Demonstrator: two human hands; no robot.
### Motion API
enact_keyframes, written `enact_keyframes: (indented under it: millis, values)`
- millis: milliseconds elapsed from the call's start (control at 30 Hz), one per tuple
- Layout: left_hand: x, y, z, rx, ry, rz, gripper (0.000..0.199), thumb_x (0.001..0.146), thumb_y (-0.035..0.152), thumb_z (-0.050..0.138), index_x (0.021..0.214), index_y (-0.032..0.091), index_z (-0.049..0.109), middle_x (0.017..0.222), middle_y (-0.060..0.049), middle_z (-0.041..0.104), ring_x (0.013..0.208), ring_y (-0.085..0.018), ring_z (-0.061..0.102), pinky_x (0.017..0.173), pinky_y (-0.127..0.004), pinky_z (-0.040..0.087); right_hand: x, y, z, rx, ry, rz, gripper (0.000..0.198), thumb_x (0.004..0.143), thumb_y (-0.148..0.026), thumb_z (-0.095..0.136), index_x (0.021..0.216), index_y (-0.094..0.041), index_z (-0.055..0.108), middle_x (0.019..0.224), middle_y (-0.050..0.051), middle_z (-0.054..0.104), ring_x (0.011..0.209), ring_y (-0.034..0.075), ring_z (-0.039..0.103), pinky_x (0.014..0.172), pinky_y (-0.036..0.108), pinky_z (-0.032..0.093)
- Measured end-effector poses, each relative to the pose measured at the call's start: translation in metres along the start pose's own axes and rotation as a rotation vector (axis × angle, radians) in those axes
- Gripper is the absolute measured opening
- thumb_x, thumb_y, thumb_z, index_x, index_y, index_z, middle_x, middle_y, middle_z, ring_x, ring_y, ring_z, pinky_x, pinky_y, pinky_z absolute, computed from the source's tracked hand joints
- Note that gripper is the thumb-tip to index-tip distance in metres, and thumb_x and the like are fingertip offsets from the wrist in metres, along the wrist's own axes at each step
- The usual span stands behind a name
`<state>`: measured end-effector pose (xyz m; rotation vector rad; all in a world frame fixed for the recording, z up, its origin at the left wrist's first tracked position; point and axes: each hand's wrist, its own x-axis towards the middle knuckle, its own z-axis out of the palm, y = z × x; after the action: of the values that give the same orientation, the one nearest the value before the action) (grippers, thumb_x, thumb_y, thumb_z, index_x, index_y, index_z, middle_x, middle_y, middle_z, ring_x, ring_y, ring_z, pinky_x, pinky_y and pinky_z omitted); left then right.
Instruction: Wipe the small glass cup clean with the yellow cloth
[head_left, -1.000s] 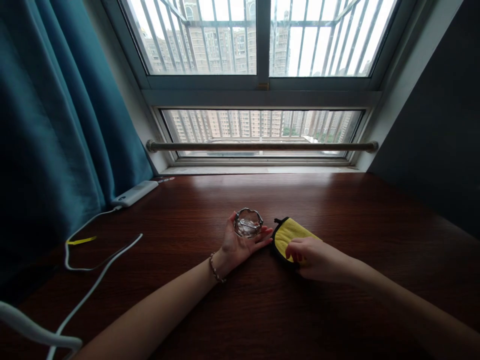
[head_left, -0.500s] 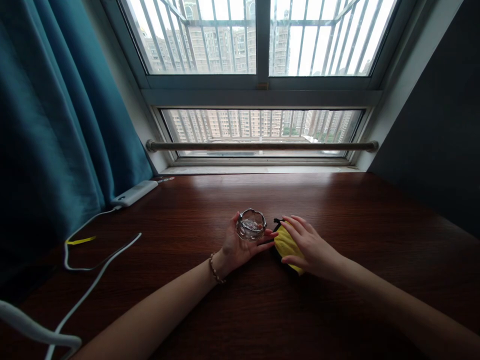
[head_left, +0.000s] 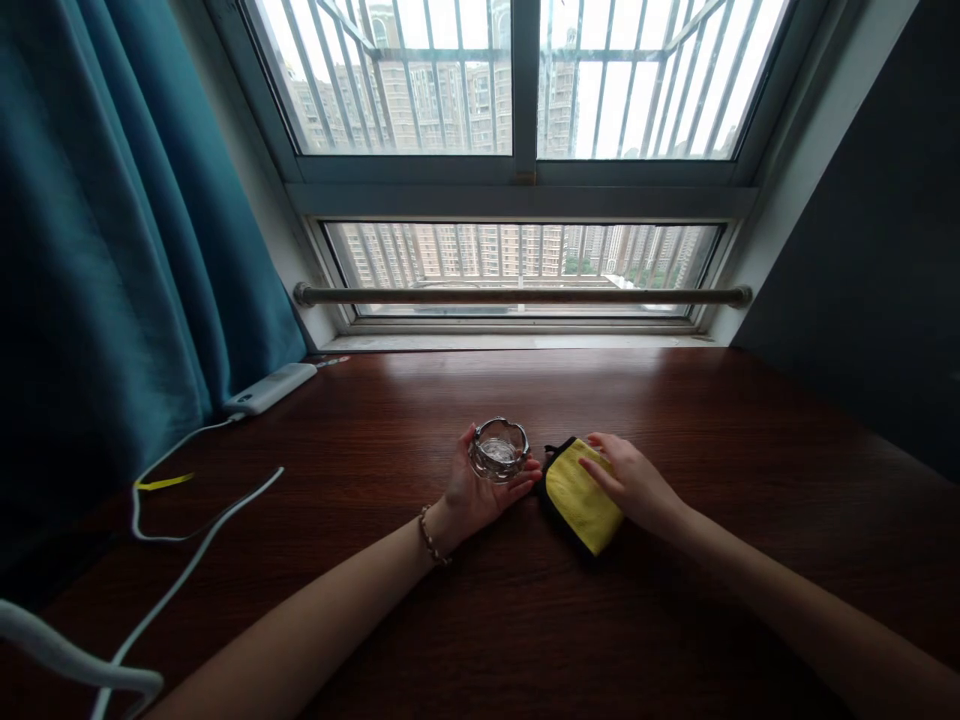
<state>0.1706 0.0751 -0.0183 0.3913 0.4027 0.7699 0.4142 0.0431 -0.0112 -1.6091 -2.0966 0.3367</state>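
On the upturned palm of my left hand [head_left: 480, 492] rests a clear glass ashtray [head_left: 499, 462] with a wavy rim. The thumb is along its left side and the fingers extend under it to the right. A folded yellow cloth [head_left: 583, 505] with black edging lies just right of those fingertips. My right hand [head_left: 634, 482] grips the cloth by its upper right edge, thumb on the yellow face; some of its fingers are hidden behind the edge.
The brown wooden tabletop [head_left: 450, 630] runs back to a barred window with a rail [head_left: 517, 296]. On the left are a white power strip [head_left: 271, 388], white cables [head_left: 202, 545], a yellow strip [head_left: 166, 483] and a blue curtain [head_left: 135, 220].
My right hand has shifted from lying over the cloth to its right edge, uncovering more yellow. The cloth looks flatter and wider. The ashtray has shifted slightly left with my left hand.
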Motion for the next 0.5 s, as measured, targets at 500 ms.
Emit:
enact_keyframes:
  millis: [500]
  values:
    - [-0.003, -0.005, 0.007, 0.131, -0.035, 0.051, 0.064, 0.084, 0.060, 0.033, 0.096, 0.005, 0.063, 0.091, -0.019, 0.065, 0.059, -0.017, 0.057, 0.057, -0.028, 0.046, -0.012, 0.080, -0.064, 0.113, -0.180, 0.371, 0.036, 0.068, -0.051, 0.059, 0.076, -0.017, 0.050, 0.076, 0.007, 0.062, 0.068, 0.019, 0.057, 0.053, 0.027, 0.040]
